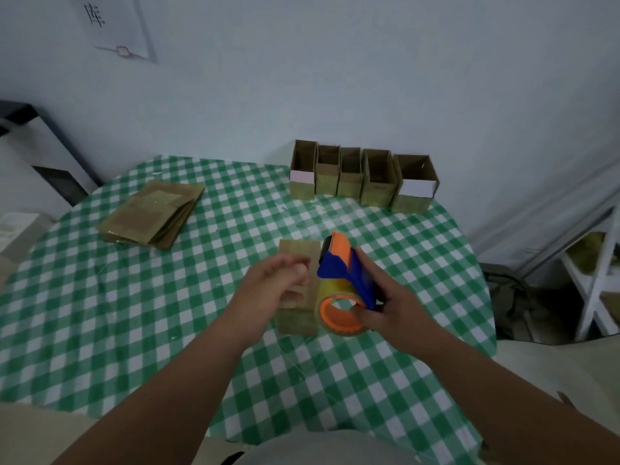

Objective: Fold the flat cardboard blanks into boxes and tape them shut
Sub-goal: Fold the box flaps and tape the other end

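A folded cardboard box (pixel 297 253) lies on the green checked table (pixel 167 313) in front of me, its length running away from me. My left hand (pixel 273 290) hovers over its near half with loosely bent fingers, blurred, holding nothing that I can see. My right hand (pixel 389 303) grips a blue and orange tape dispenser (pixel 339 263) with a clear tape roll (pixel 340 313), held right beside the box's right side. A stack of flat cardboard blanks (pixel 152 213) lies at the far left.
Several open-topped folded boxes (pixel 362 176) stand in a row at the table's far edge by the wall. A white shelf frame (pixel 593 280) stands to the right of the table. A dark cabinet (pixel 43 156) is at the far left.
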